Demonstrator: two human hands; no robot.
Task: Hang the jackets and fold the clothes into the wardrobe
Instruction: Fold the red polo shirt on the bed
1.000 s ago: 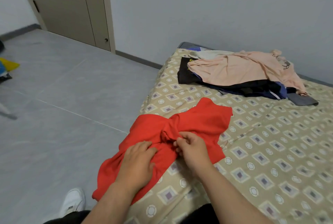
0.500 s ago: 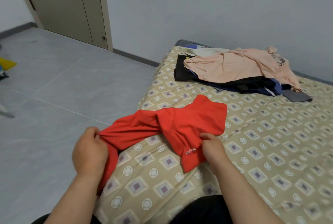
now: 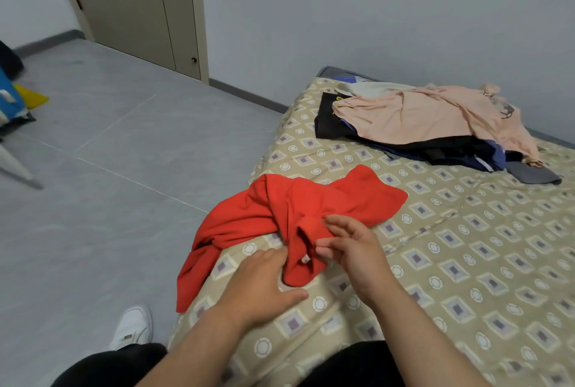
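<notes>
Between the two sets of fingertips, on the near corner of the patterned bed [image 3: 466, 262], lies a red shirt [image 3: 336, 200], bunched and twisted at its middle. Its long axis runs from beyond the right fingers, where one end spreads flat on the mattress, across to the left of the left fingers, where the other end droops over the bed's edge. A short lobe with a small white label [image 3: 305, 259] hangs back toward the person, in the gap between the hands. The left hand [image 3: 258, 284] lies flat on the bedding, fingers [image 3: 273, 257] straight, their tips just touching that lobe; it grips nothing. The right hand [image 3: 357, 249] is spread and relaxed, thumb and forefinger either side of the twisted knot, touching the cloth but not closed on it. The right sits nearer the knot, so it seems better placed to work the twist apart before folding. Well beyond the fingers lies a heap of other clothes [image 3: 404, 113].
</notes>
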